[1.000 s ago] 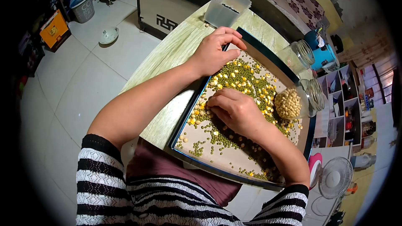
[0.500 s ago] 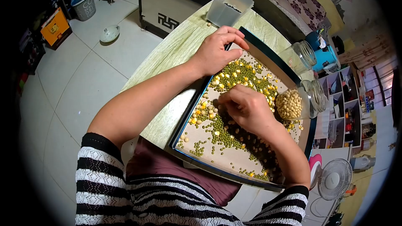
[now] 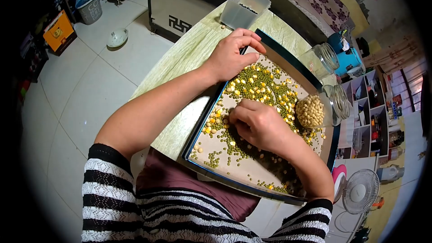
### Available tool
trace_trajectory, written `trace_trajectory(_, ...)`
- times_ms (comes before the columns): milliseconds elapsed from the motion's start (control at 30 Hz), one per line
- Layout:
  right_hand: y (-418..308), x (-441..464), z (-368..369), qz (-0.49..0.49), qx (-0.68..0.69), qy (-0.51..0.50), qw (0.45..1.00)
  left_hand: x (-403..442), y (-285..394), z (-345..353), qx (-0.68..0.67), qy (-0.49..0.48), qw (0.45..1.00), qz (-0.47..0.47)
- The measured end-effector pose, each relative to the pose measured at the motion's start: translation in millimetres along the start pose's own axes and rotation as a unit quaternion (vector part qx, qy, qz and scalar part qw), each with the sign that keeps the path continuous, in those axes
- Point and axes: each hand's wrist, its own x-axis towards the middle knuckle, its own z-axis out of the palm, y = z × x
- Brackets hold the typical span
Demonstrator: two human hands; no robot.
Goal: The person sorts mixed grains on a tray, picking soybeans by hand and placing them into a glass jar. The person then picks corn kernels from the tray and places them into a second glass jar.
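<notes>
My left hand (image 3: 234,54) rests over the left rim of a shallow dark-edged box (image 3: 193,158), near its far corner. Its thumb and fingers are apart, holding nothing visible. Inside the box, my right hand (image 3: 258,123) is closed, fingertips down among the beans; anything pinched there is hidden. Green mung beans (image 3: 258,80) are spread over the pale bottom, mixed with yellow corn kernels (image 3: 230,89) and round beige beans (image 3: 219,120). To the right of my right hand, a glass jar (image 3: 330,105) lies on its side, partly filled with beige beans (image 3: 310,111).
Past the far corner stands a translucent plastic container (image 3: 243,11) with some dark bits inside. Another glass jar (image 3: 320,58) sits beyond the box's right wall. The pale wooden table (image 3: 168,128) has its edge on the left. A bowl (image 3: 117,38) is on the floor.
My right hand has shifted slightly left, and its fingers are drawn in more. My left hand stays on the rim.
</notes>
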Motion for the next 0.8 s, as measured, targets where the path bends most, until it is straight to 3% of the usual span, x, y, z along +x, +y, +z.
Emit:
trace_trajectory(333,1.2,-5.0,4.7,-0.026,-0.032,0.021,0.999,0.0,1.6,-1.0,0.018,-0.003,1.000,-0.005)
trace_trajectory(433,-2.8,-6.4,3.1,-0.015,-0.041,-0.025,0.999,0.2,-0.4,-0.4,0.007,-0.010,1.000,-0.003)
trace_trajectory(633,2.5,-12.9,6.9,-0.047,-0.038,-0.023,0.998,0.3,2.2,-1.8,-0.004,-0.018,1.000,-0.016)
trace_trajectory(800,-1.6,-18.4,4.0,-0.024,-0.028,0.019,0.999,1.1,1.4,-2.3,-0.008,-0.022,1.000,-0.011)
